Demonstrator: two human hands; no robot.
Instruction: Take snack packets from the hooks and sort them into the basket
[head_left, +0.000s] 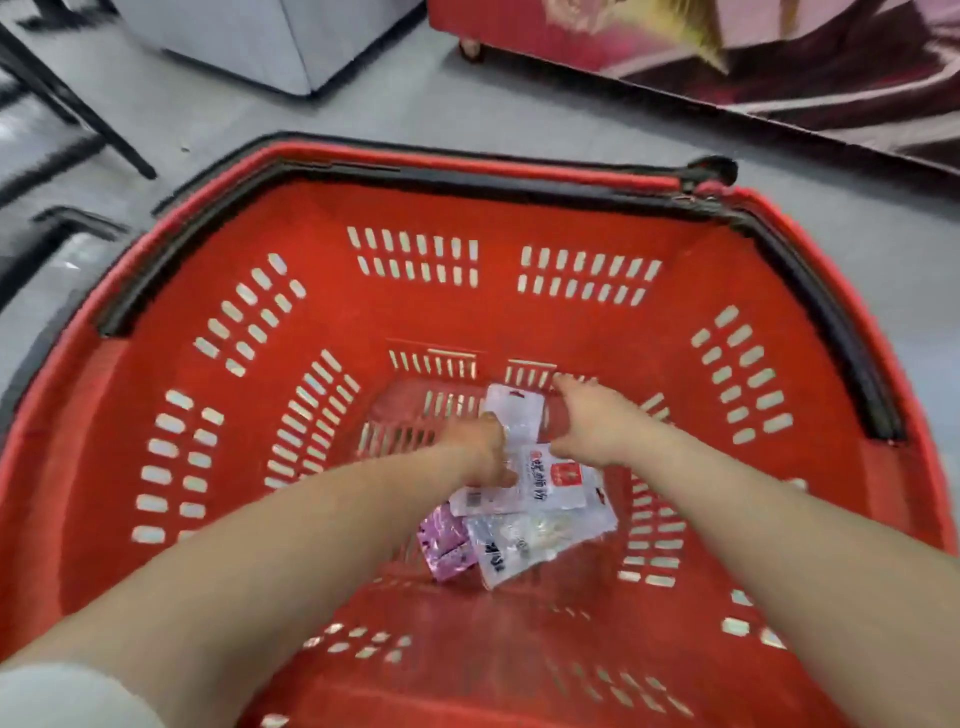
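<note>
White packet (515, 413) on basket (415, 312) bottom, far end of the pile, long axis running away from the person, hang-hole end farthest. Sits between the hands: touching left hand (480, 452), just beside right hand (597, 426). Overlaps red-label packet (553, 480) nearer in; pink packet (447, 543) and clear packet (519, 548) nearest, all one touching heap. Left hand closer: fingers curled onto white packet's left edge, looks like a pinch. Right hand slack, fingers stretched toward far wall, nothing gripped as far as blur allows. Probably straightening white packet within pile. Basket on grey floor (467, 114); red cabinet (519, 26) on castors beyond.
</note>
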